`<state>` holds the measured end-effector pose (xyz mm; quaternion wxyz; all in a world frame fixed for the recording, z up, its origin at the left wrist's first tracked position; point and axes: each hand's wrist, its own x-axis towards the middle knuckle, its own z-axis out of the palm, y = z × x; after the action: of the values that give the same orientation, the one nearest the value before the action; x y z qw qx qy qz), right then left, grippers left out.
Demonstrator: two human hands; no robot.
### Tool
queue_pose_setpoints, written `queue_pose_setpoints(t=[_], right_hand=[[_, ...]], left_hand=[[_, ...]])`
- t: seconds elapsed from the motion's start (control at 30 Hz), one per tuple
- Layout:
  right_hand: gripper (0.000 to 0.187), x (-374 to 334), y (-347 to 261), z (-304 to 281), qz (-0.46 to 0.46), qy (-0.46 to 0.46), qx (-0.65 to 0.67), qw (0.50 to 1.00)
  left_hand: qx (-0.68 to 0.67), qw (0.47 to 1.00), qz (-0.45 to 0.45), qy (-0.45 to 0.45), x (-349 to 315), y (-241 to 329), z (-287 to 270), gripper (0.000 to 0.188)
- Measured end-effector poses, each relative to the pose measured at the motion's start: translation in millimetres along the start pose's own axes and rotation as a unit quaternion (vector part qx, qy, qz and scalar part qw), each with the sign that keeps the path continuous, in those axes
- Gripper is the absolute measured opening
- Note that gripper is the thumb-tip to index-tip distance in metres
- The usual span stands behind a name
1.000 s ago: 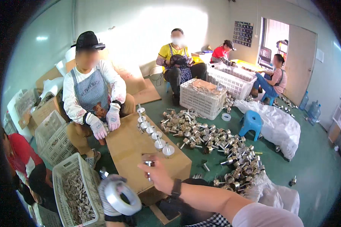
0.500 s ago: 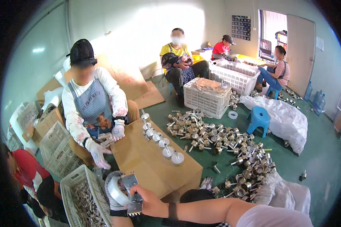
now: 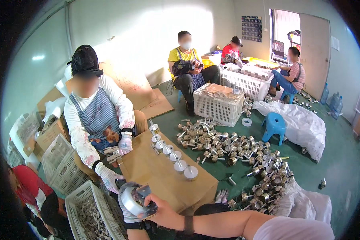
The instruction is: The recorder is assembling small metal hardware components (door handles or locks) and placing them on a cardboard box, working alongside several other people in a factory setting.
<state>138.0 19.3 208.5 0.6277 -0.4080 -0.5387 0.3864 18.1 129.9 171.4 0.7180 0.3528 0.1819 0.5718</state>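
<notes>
My bare right hand (image 3: 162, 211) is closed round a tape dispenser (image 3: 141, 193), which carries a wide roll of clear tape (image 3: 129, 201). My left hand (image 3: 129, 215), in a grey and white glove, sits right behind the roll. Its curled fingers are mostly covered by the roll, and what they hold cannot be made out. The gloved hand of a co-worker (image 3: 109, 177) reaches beside my left hand. That person's other hand is by a small bundle of metal strips (image 3: 112, 153) at the cardboard edge.
Upright metal parts with round white discs (image 3: 180, 165) line the cardboard-topped surface (image 3: 148, 176). A white crate (image 3: 74, 200) of metal pieces stands left of my hands. Metal cups with stems (image 3: 228, 148) heap on the floor, near a blue stool (image 3: 273, 128). Other people sit farther back.
My hands and the tape dispenser have shifted slightly right. The co-worker's near hand has come down to my left hand, and the metal strips now show at that person's other hand.
</notes>
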Motion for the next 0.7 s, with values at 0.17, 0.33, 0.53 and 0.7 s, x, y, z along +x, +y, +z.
queue_pose_setpoints(t=[0.17, 0.33, 0.53, 0.7], right_hand=[[0.038, 2, 7, -4, -0.022, 0.025, -0.010, 0.999], [0.039, 7, 6, -7, -0.010, 0.031, 0.011, 0.999], [0.039, 3, -2, -14, -0.003, 0.047, -0.006, 0.999], [0.041, 0, 7, -16, 0.007, 0.047, -0.032, 0.998]], left_hand=[[-0.011, 0.999, 0.030, 0.027, 1, -10, 0, 0.027], [-0.026, 0.999, -0.022, 0.007, 10, -7, 7, 0.027], [-0.121, 0.987, -0.101, 0.028, 13, -3, 22, 0.028], [-0.120, 0.984, -0.127, 0.036, 17, -7, 13, 0.029]])
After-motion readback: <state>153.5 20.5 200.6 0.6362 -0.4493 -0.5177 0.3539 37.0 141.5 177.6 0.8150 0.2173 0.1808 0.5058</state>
